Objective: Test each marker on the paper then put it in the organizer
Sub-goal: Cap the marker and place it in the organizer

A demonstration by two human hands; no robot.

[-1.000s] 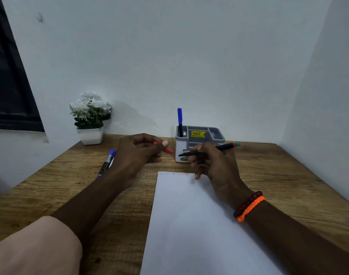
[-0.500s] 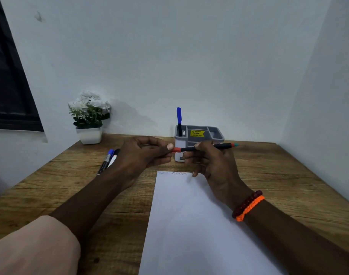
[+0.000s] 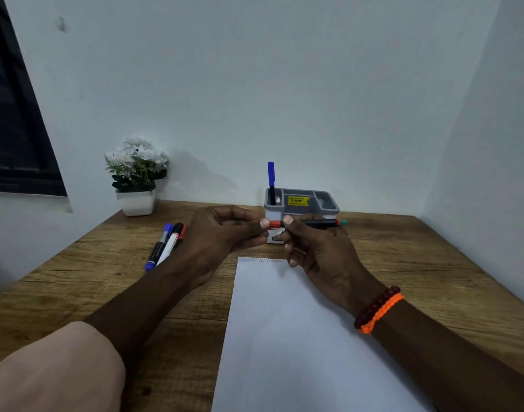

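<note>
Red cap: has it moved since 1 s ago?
Yes. The red cap, pinched by the left hand, moved right toward the organizer and now sits on the marker gripped by the right hand.

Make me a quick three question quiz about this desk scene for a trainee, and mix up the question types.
1. True or false: a blue pen stands upright in the left end of the grey organizer.
2. Multiple choice: where are the scribbles on the paper? A) far edge B) middle C) near edge
3. Fill in: the left hand pinches the ___ cap on the marker held in the right hand.

Key: 1 true; 2 A; 3 red
</note>
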